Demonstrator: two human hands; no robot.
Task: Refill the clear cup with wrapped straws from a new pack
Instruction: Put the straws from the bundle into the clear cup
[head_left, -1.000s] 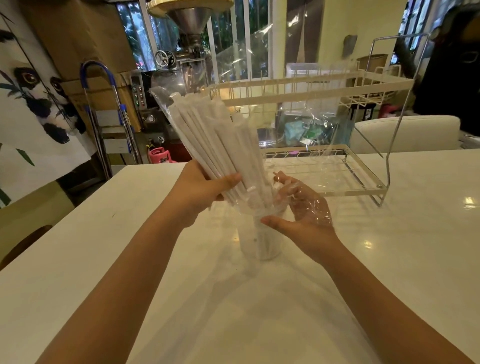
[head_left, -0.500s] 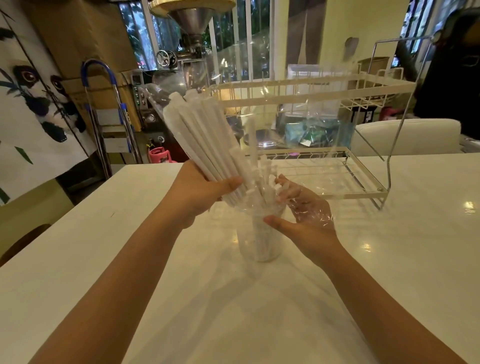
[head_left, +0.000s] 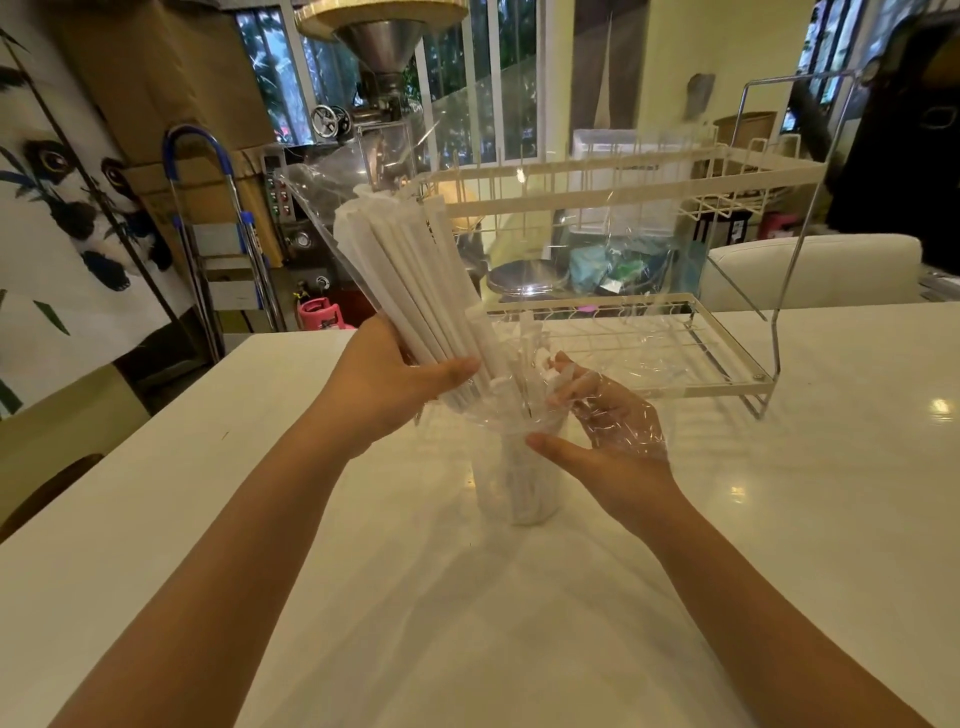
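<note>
White paper-wrapped straws (head_left: 410, 280), bundled in clear film, tilt into the clear cup (head_left: 519, 478); left hand (head_left: 395, 384) grip encloses them, right hand (head_left: 608, 441) loosely cupped.

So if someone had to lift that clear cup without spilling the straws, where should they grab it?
Probably around the lower half of the clear cup, coming in level from the right or the near side. It stands upright on the white table, its rim is crowded by the straw bundle leaning in from the left, and plastic film hangs over the top.

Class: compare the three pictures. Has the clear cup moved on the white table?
No. The clear cup stands on the same patch of white table, just in front of the wire rack's near-left corner.
</note>
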